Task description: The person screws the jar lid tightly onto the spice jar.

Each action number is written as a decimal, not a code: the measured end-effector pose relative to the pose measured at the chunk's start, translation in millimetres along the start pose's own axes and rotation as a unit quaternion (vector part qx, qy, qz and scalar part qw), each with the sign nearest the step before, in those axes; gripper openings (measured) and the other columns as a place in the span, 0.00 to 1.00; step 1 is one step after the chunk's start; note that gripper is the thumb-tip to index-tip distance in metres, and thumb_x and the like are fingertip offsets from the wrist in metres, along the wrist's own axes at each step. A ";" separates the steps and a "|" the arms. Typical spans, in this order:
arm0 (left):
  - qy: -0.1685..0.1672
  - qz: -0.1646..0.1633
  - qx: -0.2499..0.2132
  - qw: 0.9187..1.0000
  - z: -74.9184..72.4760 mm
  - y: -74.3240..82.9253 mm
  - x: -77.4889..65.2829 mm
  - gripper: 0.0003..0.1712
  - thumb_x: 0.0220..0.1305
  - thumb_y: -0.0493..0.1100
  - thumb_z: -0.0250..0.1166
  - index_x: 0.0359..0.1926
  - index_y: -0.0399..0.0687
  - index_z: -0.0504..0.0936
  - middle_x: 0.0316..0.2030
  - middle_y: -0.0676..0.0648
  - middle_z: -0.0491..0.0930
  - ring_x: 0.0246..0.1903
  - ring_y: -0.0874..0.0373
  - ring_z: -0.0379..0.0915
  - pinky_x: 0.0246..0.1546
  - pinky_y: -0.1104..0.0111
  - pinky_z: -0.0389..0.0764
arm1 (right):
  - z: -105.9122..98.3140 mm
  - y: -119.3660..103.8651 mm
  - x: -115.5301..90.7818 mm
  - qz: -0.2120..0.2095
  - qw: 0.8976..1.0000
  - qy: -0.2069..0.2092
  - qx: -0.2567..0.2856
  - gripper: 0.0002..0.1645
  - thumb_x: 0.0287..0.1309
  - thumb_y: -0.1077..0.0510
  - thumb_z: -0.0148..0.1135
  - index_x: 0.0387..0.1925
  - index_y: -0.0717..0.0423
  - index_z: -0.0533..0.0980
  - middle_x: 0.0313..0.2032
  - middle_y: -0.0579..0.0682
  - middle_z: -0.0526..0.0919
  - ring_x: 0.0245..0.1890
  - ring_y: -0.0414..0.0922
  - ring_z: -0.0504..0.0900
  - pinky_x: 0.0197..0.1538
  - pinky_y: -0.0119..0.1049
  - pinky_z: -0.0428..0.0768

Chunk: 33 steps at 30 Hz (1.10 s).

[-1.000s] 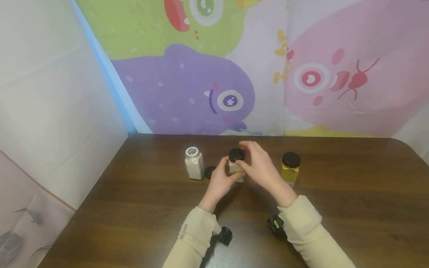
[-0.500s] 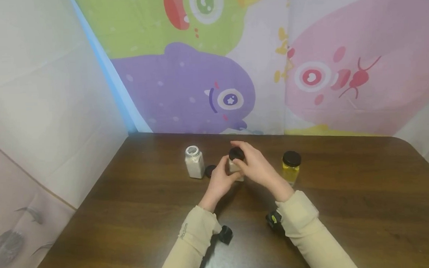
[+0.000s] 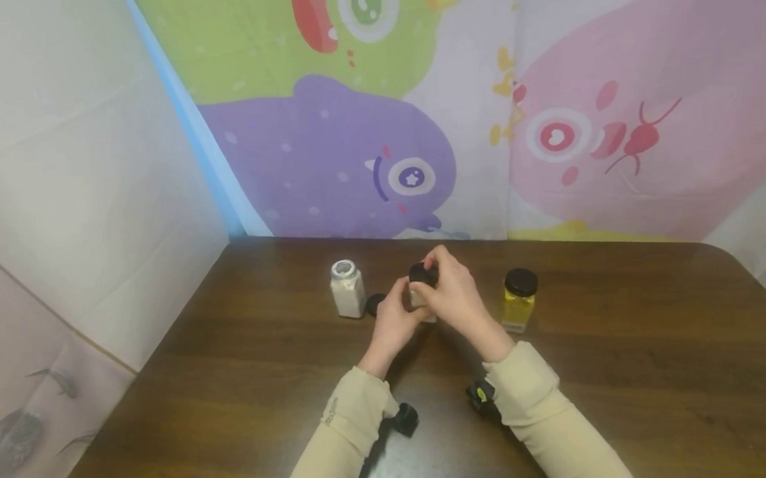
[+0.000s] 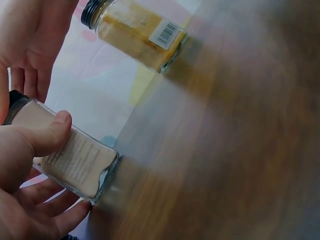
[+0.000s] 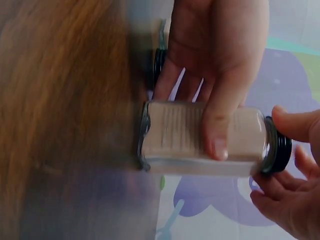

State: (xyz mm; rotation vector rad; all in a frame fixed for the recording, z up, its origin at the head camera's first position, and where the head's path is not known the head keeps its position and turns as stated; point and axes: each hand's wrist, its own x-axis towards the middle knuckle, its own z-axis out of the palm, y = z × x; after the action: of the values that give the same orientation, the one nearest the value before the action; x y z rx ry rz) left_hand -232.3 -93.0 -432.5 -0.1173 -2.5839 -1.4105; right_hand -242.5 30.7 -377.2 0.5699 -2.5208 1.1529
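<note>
A square glass jar of pale beige powder stands upright at the middle of the table, its black lid on top. My left hand grips the jar's body, thumb across the printed side and fingers behind. The right hand holds the lid between thumb and curled fingers, as the right wrist view shows. Left of the hands stands a lidless jar of white powder, with a loose black lid lying beside it. To the right is a black-lidded jar of yellow contents, which bears a barcode label.
The brown wooden table runs back to a cartoon-printed cloth. A pale cloth wall borders its left side. Black wrist devices hang under both sleeves, one by the left cuff.
My right hand has turned around the lid, its fingers swinging over and regripping, while the right forearm shifted slightly left. The left hand and the jar have stayed in place.
</note>
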 end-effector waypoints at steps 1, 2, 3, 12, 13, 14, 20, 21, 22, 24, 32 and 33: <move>0.005 0.001 0.003 1.000 0.6 0.6 -0.4 0.30 0.48 0.47 0.70 0.53 0.47 0.71 0.28 0.46 0.76 0.25 0.58 0.68 0.28 0.68 0.71 | 0.7 -1.3 -0.6 0.003 1.000 0.005 -0.002 0.20 0.45 0.59 0.69 0.33 0.59 0.65 0.41 0.56 0.79 0.39 0.52 0.77 0.39 0.44 0.75; 0.011 0.003 0.006 1.000 1.4 0.9 -0.7 0.30 0.48 0.46 0.70 0.53 0.47 0.71 0.29 0.46 0.77 0.26 0.58 0.68 0.29 0.67 0.71 | 1.6 -2.4 -1.1 0.008 1.000 0.008 -0.004 0.20 0.45 0.59 0.69 0.31 0.59 0.64 0.41 0.56 0.79 0.38 0.52 0.77 0.38 0.44 0.74; 0.018 0.006 0.009 1.000 2.2 1.0 -1.1 0.29 0.48 0.44 0.70 0.52 0.46 0.72 0.30 0.44 0.78 0.26 0.57 0.69 0.29 0.67 0.72 | 2.5 -3.6 -1.6 0.011 1.000 0.011 -0.006 0.20 0.45 0.59 0.68 0.30 0.58 0.63 0.41 0.56 0.78 0.38 0.52 0.77 0.37 0.44 0.74; 0.065 0.016 0.037 0.997 10.4 2.5 -4.1 0.26 0.43 0.36 0.66 0.48 0.42 0.74 0.31 0.44 0.80 0.29 0.54 0.73 0.31 0.64 0.74 | 10.9 -7.7 -6.4 0.009 0.998 0.049 -0.038 0.20 0.46 0.60 0.68 0.26 0.59 0.61 0.37 0.56 0.76 0.37 0.52 0.76 0.37 0.45 0.74; 0.067 0.016 0.037 0.997 10.7 3.1 -4.6 0.26 0.42 0.35 0.66 0.48 0.42 0.74 0.31 0.43 0.80 0.29 0.54 0.73 0.31 0.64 0.74 | 11.5 -7.3 -6.8 0.004 0.998 0.054 -0.041 0.21 0.45 0.60 0.68 0.26 0.59 0.61 0.36 0.56 0.75 0.37 0.52 0.76 0.36 0.45 0.74; 0.068 0.016 0.037 0.997 11.0 3.8 -4.9 0.25 0.42 0.35 0.65 0.47 0.42 0.74 0.31 0.43 0.80 0.29 0.53 0.73 0.31 0.63 0.74 | 12.1 -6.9 -7.2 -0.001 0.997 0.057 -0.044 0.21 0.45 0.60 0.68 0.26 0.59 0.61 0.36 0.56 0.75 0.37 0.51 0.75 0.36 0.45 0.74; 0.063 0.009 0.040 0.997 11.3 5.3 -6.4 0.25 0.43 0.35 0.66 0.47 0.43 0.74 0.32 0.44 0.80 0.29 0.53 0.73 0.31 0.64 0.74 | 12.5 -3.4 -8.8 -0.024 0.996 0.061 -0.057 0.20 0.46 0.60 0.68 0.25 0.58 0.61 0.33 0.54 0.74 0.34 0.50 0.75 0.35 0.44 0.74; 0.060 0.008 0.040 0.997 11.5 5.1 -6.3 0.25 0.43 0.35 0.66 0.47 0.43 0.74 0.33 0.44 0.80 0.30 0.54 0.73 0.31 0.64 0.74 | 12.2 -2.7 -9.1 -0.024 0.996 0.061 -0.057 0.20 0.46 0.60 0.68 0.26 0.58 0.61 0.33 0.54 0.74 0.34 0.50 0.75 0.35 0.44 0.74; 0.057 0.008 0.039 0.998 11.5 5.0 -6.4 0.25 0.43 0.36 0.66 0.47 0.43 0.74 0.33 0.44 0.80 0.30 0.54 0.73 0.32 0.64 0.74 | 11.7 -2.0 -9.2 -0.023 0.996 0.061 -0.055 0.21 0.46 0.60 0.68 0.26 0.58 0.61 0.33 0.54 0.74 0.33 0.50 0.75 0.35 0.44 0.74; 0.051 0.008 0.037 0.998 11.6 5.2 -6.2 0.25 0.44 0.37 0.66 0.48 0.43 0.74 0.34 0.43 0.80 0.32 0.53 0.74 0.34 0.63 0.75 | 10.4 -1.1 -9.1 -0.019 0.997 0.062 -0.050 0.21 0.46 0.60 0.68 0.26 0.58 0.61 0.33 0.54 0.75 0.34 0.50 0.75 0.35 0.43 0.73; 0.013 0.000 0.018 1.000 10.6 7.2 -5.5 0.27 0.47 0.38 0.66 0.51 0.43 0.72 0.44 0.41 0.79 0.41 0.50 0.75 0.42 0.59 0.75 | 3.5 -1.6 -9.8 -0.008 0.997 0.063 -0.040 0.21 0.45 0.59 0.69 0.28 0.58 0.62 0.36 0.55 0.76 0.35 0.51 0.76 0.36 0.44 0.74; 0.008 0.000 0.012 1.000 10.4 7.6 -5.2 0.27 0.47 0.38 0.66 0.52 0.43 0.71 0.45 0.40 0.78 0.42 0.50 0.74 0.43 0.59 0.75 | 2.6 -1.8 -10.0 -0.008 0.997 0.064 -0.041 0.21 0.45 0.59 0.69 0.28 0.58 0.62 0.35 0.55 0.76 0.35 0.51 0.76 0.36 0.44 0.74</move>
State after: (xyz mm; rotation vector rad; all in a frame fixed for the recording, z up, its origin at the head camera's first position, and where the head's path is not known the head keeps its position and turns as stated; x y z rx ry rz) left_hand -227.4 -80.0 -432.8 -0.1026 -2.5873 -1.3729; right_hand -233.2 29.9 -382.0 0.4780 -2.4367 1.0417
